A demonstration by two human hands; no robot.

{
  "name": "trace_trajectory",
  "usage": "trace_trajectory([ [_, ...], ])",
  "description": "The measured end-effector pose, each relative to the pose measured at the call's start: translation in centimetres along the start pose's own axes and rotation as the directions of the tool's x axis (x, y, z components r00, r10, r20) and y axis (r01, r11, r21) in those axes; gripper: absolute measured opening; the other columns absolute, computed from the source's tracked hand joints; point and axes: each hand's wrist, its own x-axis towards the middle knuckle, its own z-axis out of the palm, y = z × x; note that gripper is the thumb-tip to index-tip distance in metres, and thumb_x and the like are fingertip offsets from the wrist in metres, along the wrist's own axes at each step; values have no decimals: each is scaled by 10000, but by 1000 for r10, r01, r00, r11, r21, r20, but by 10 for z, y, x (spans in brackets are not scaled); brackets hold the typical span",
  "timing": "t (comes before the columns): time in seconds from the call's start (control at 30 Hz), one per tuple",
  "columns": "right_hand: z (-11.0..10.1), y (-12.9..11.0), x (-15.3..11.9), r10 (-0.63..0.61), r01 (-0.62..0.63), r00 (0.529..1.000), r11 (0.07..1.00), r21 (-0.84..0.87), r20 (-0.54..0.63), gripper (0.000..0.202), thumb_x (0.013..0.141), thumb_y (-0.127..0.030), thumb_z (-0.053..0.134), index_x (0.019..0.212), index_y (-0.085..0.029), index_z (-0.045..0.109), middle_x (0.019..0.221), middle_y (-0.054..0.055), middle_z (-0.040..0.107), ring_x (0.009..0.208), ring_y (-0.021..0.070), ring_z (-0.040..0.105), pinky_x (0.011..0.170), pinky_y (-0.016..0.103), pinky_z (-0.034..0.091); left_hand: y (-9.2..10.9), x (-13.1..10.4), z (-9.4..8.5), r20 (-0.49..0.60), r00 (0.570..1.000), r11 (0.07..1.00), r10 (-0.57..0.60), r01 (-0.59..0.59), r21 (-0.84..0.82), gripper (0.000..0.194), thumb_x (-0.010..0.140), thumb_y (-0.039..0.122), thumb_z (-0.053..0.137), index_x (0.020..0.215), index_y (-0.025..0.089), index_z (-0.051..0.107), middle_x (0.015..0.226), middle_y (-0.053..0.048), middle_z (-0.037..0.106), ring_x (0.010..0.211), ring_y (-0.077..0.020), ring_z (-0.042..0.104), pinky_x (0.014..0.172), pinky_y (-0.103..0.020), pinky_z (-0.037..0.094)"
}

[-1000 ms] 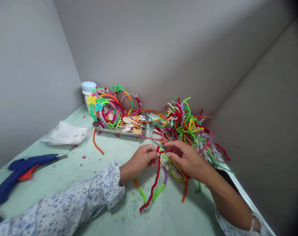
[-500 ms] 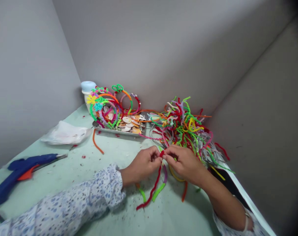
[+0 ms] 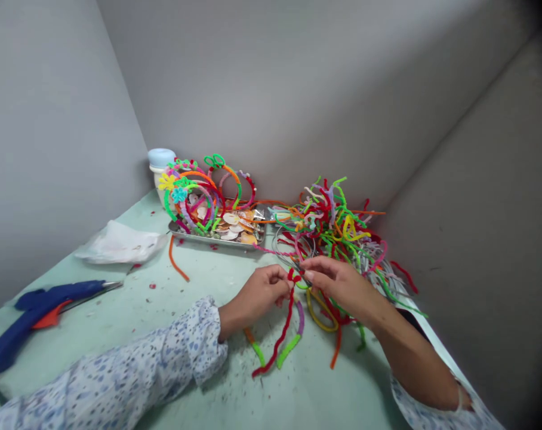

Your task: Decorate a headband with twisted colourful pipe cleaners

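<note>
A red pipe cleaner (image 3: 282, 334) is pinched at its upper part by my left hand (image 3: 258, 298), its long tail hanging down toward the table. Its top forms a small red bow-like twist (image 3: 294, 276). Behind the tail hangs a headband (image 3: 289, 351) wrapped in green, purple and orange; its top is hidden by my left fingers, which appear to grip it too. My right hand (image 3: 342, 289) is just right of the twist, thumb and forefinger slightly apart, with nothing visible between them.
A heap of coloured pipe cleaners (image 3: 338, 233) lies at the back right. A metal tray (image 3: 217, 240) holds flat cut-outs, with finished headbands (image 3: 199, 197) on it. A white bottle (image 3: 161, 164), a plastic bag (image 3: 121, 243) and a blue glue gun (image 3: 42, 310) are on the left.
My right hand has moved slightly right, its fingers coming off the red twist, which now shows more fully. My left hand stays nearly in place, still pinching.
</note>
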Motion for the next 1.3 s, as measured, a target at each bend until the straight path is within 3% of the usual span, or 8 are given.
trace_trajectory([
  [0.17,7,0,0,-60,59,996,998,7,65,308,803,-334,561,1079,-204,604,949,34,660,823,168,596,707,279,449,2,-2,-1,42,999,998,-18,21,-61,125,765,271,540,730,152,528,521,47,459,455,-72,394,458,-206,278],
  [0.33,12,4,2,-71,72,997,995,-70,18,163,798,-312,553,866,-195,643,785,10,659,717,158,582,643,261,435,0,-2,2,56,998,999,-31,32,-26,113,726,256,568,740,144,570,565,40,481,480,-67,401,480,-200,305],
  [0.6,11,1,0,-123,134,991,962,-237,57,187,826,-302,504,725,-186,610,638,-23,566,598,118,482,544,228,343,6,-8,8,-36,997,982,61,-54,181,117,727,230,517,661,144,560,583,31,492,531,-81,401,521,-207,322],
  [0.8,20,3,-2,-209,210,976,853,-477,56,173,860,-255,458,720,-195,540,712,-5,567,661,135,497,593,247,331,2,-12,11,-114,984,915,139,-84,394,152,748,231,488,638,156,561,585,23,513,563,-102,435,535,-213,322],
  [0.93,30,8,-4,-234,190,972,785,-590,3,147,878,-221,416,774,-197,517,786,23,560,722,154,508,655,272,341,-5,-13,13,-158,969,882,188,-96,461,141,751,219,482,665,161,577,595,16,537,575,-110,450,557,-223,329],
  [1.03,33,9,-2,-227,168,973,839,-517,-52,158,887,-257,417,782,-200,519,794,22,568,727,157,514,664,278,356,-4,-9,11,-184,975,936,124,-54,347,136,748,244,509,661,158,569,574,21,528,541,-102,441,526,-216,320],
  [1.17,31,12,4,-108,95,990,987,-130,-96,225,845,-385,510,981,-208,533,831,11,604,726,153,550,637,265,398,0,-1,4,-145,989,1000,-15,18,24,184,760,329,554,726,150,582,540,32,517,482,-91,456,489,-206,324],
  [1.3,38,20,9,15,-10,1000,987,163,-24,388,779,-362,592,1112,-202,472,706,-31,571,599,127,524,539,240,383,-2,3,-1,-157,985,982,-76,47,-182,208,740,356,605,764,151,577,599,24,563,496,-83,481,486,-200,320],
])
